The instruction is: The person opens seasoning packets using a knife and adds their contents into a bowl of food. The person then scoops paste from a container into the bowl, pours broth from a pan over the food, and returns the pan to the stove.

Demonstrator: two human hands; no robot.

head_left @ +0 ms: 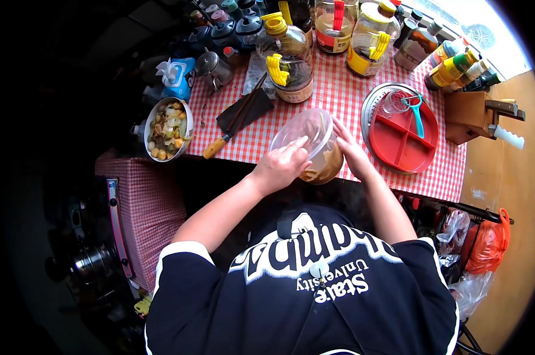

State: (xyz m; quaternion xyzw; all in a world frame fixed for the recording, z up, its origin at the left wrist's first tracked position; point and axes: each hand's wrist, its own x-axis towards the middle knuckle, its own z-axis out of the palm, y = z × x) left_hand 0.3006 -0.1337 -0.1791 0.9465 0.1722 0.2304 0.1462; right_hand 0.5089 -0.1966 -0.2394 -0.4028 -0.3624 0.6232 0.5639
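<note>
1. Container (325, 170), clear and holding brown contents, lies between the two hands at the near edge of the checked tabletop (344, 86), where both arms reach it comfortably.
2. Left hand (282, 167): fingers curled, index finger reaching over the clear round part (303, 131), probably to steady it. Whether this part is a loose lid or the container's own rim cannot be told, nor whether thumb and finger pinch it.
3. Right hand (351, 151): fingers extended along the container's right side, not closed into a grip; the placement presumably braces it against pressure from the left. The thumb is hidden.
4. Red divided tray (387, 149), right of the hands, bears a blue peeler (419, 121), likely rested there to keep it together with other small items.
5. Knife block (466, 118), beyond the tray, presents its handles outward, presumably for ready grasping.
</note>
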